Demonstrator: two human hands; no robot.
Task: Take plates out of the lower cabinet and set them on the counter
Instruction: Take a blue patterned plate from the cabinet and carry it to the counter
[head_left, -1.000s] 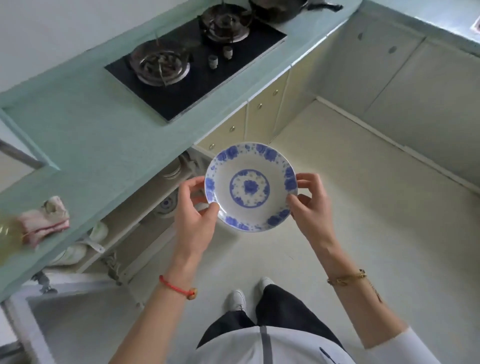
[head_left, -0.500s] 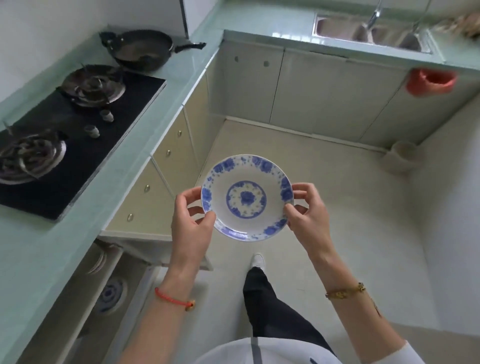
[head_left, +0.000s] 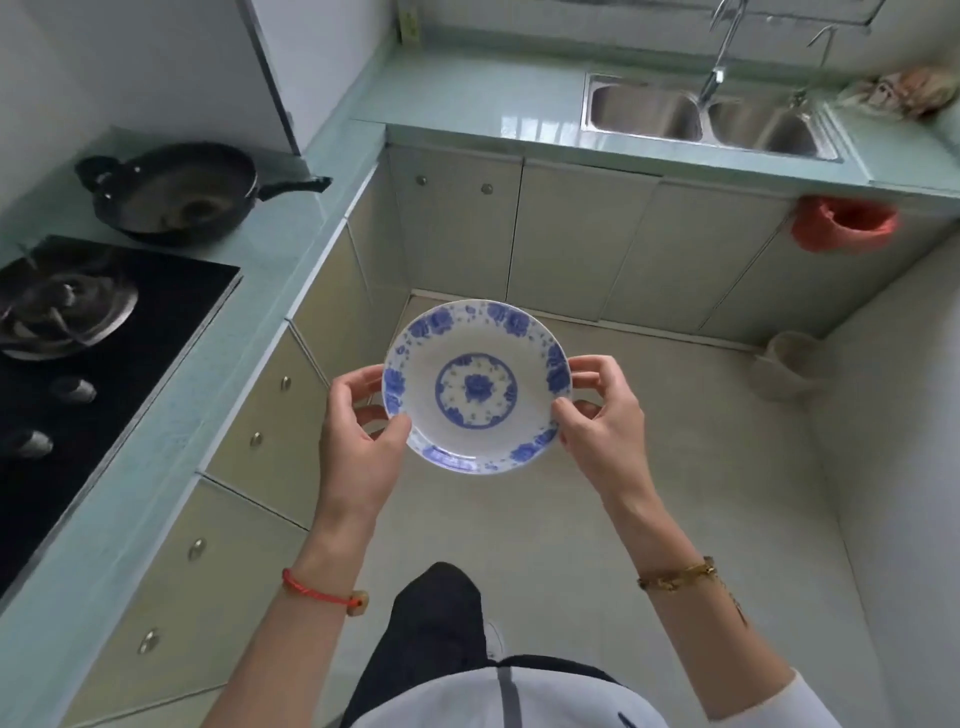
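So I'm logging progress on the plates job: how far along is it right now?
Done: one blue-and-white plate is out of the cabinet. In hand: the left hand and right hand grip its opposite rims, holding it level above the floor. Left: setting it down. The green counter beside the sink shows no plates yet. The lower cabinet is out of view, so I can't tell how many remain.
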